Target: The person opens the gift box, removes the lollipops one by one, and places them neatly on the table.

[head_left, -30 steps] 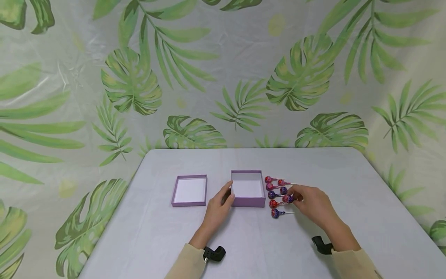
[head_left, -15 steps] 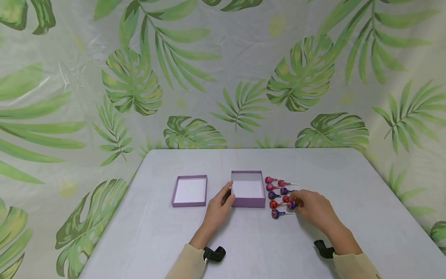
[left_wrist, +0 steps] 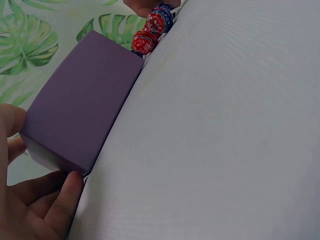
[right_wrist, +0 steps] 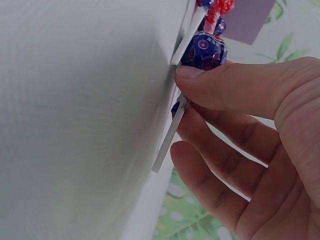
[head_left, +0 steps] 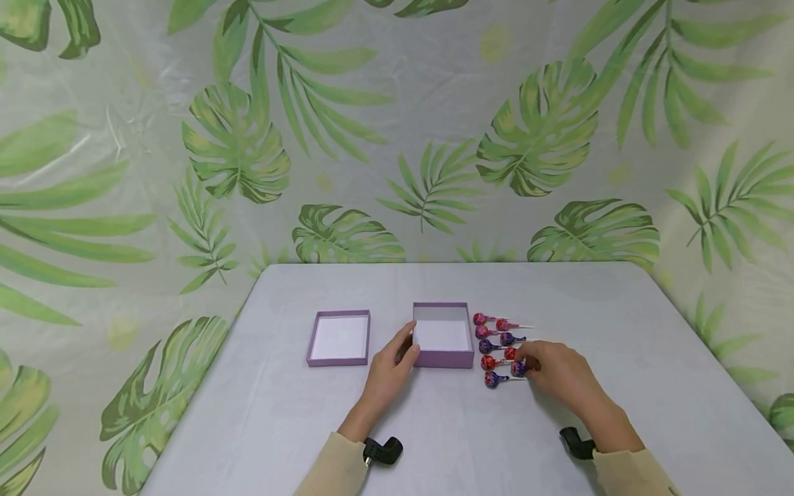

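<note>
In the head view a purple box stands with its top uncovered and a white inside showing. My left hand rests against its left wall; in the left wrist view the fingertips touch the box near its corner and by the tabletop. My right hand pinches a lollipop with a dark blue-purple wrapper between thumb and finger, low over the table. Its white stick sticks out past the fingers. Beside it lie a red lollipop and a blue-purple lollipop.
Left of the box lies a shallow purple lid, white side up. More lollipops, including a pink one and a purple one, form two columns right of the box. A white cloth covers the table.
The right hand has brought the blue-purple lollipop a little nearer the person, down the right column, uncovering the red and purple ones there. The left hand and the box stay put.
</note>
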A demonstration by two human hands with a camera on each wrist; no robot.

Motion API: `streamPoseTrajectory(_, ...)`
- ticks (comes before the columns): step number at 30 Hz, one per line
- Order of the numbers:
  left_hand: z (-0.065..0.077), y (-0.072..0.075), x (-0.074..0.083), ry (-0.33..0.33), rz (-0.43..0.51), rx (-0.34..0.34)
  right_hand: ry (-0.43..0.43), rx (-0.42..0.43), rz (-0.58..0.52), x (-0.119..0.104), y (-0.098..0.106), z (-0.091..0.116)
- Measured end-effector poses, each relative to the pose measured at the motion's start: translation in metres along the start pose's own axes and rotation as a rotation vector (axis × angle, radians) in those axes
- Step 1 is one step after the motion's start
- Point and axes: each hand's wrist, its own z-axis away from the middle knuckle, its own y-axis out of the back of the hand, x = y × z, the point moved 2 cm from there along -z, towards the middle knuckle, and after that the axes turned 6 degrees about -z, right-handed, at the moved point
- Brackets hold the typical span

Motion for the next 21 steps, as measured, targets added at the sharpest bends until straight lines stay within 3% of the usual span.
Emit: streamPoseTrajectory(21, 0.0007, 0.0001, 0.0006, 0.017, 0.004, -0.006, -0.008, -0.024, -0.041, 0.0027, -0.0028, -0.0020)
